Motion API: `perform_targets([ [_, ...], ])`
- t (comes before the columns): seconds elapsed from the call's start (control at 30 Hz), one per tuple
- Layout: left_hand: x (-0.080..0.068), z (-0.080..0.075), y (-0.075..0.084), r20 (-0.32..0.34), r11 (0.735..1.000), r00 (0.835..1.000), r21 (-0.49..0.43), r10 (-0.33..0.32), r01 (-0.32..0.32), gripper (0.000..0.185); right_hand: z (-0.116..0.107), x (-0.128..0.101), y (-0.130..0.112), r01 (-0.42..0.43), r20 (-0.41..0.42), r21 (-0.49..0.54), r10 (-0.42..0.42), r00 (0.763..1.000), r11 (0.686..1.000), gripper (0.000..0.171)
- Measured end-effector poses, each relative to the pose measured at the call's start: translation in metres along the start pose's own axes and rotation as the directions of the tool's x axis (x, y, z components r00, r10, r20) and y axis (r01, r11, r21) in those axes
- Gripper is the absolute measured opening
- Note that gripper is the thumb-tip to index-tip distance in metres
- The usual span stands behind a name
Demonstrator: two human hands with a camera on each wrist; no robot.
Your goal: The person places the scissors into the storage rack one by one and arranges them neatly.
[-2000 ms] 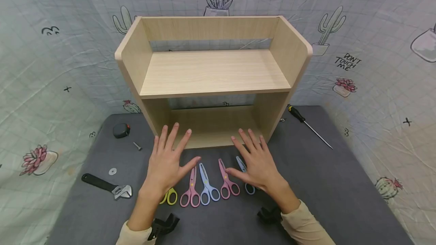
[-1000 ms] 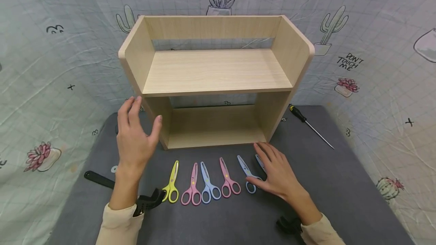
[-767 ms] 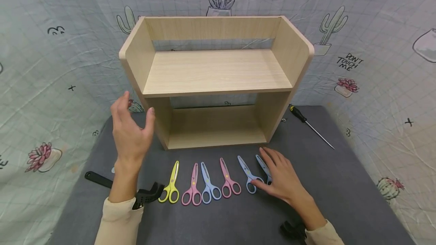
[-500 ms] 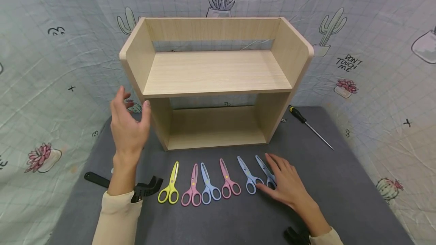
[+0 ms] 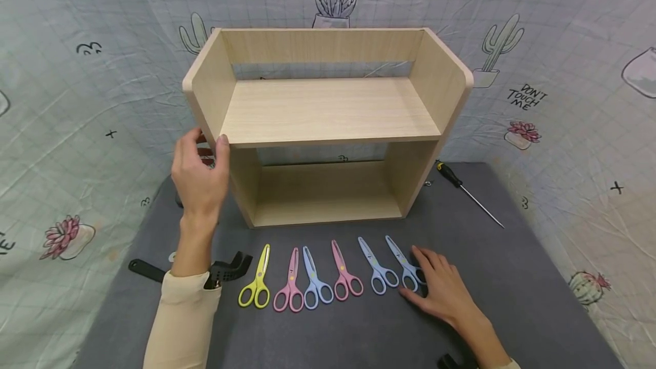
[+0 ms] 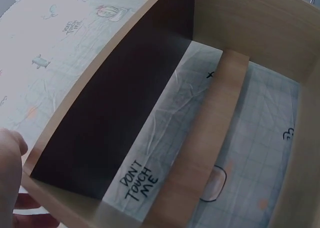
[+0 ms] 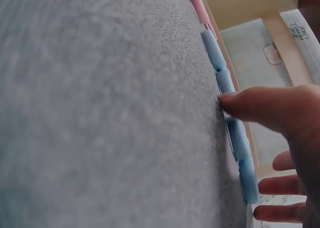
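A two-tier light wooden shelf (image 5: 328, 110) stands at the back of the table. My left hand (image 5: 200, 178) holds the front edge of its left side panel, thumb at the front and fingers curled along the outer side. In the left wrist view the panel's edge passes between thumb and fingers. Before the shelf lies a row of scissors: one yellow (image 5: 254, 287), two pink and several blue. My right hand (image 5: 446, 289) is at the rightmost blue scissors (image 5: 400, 253), fingers spread and loosely bent, thumb beside the handle loops. Its fingers hide part of one loop.
A screwdriver (image 5: 468, 193) lies right of the shelf. On the left, a black-handled wrench (image 5: 146, 269) is partly hidden by the left forearm, along with a washer. A patterned cloth (image 5: 512, 44) hangs around the grey table (image 5: 348, 340).
Both hands started spread over the scissors. The left moved left and up, then onto the shelf's side panel. The right slid right along the row, uncovering the blue scissors, which stay put.
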State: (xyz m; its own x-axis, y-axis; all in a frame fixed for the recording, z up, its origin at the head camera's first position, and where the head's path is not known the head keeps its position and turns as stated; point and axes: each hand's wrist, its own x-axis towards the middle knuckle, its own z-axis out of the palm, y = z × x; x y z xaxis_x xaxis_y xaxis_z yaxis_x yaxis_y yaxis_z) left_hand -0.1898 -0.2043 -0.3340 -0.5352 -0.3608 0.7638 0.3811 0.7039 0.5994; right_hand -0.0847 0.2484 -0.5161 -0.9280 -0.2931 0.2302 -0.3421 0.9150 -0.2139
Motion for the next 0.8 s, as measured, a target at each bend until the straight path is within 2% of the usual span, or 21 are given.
perform_targets([
  [0.23,0.0037,0.0073,-0.0001,-0.090,0.996,0.994,-0.069,-0.069,0.063,0.037,-0.0010,-0.0044,0.0028,0.002,-0.027,-0.029,-0.003,1.000,1.000,0.081],
  [0.37,0.0033,0.0083,-0.0011,-0.122,0.994,0.990,-0.099,-0.069,0.057,0.038,-0.0018,-0.0055,0.0032,-0.001,-0.032,-0.038,0.000,0.999,0.999,0.070],
  [0.67,0.0020,0.0078,-0.0014,-0.143,0.993,0.988,-0.113,-0.054,0.038,0.037,-0.0041,-0.0026,0.0027,0.006,0.006,-0.015,-0.006,1.000,1.000,0.058],
  [0.8,0.0021,0.0099,-0.0018,-0.144,0.991,0.988,-0.125,-0.061,0.043,0.032,-0.0030,-0.0028,0.0035,0.023,-0.004,-0.001,-0.023,1.000,1.000,0.055],
])
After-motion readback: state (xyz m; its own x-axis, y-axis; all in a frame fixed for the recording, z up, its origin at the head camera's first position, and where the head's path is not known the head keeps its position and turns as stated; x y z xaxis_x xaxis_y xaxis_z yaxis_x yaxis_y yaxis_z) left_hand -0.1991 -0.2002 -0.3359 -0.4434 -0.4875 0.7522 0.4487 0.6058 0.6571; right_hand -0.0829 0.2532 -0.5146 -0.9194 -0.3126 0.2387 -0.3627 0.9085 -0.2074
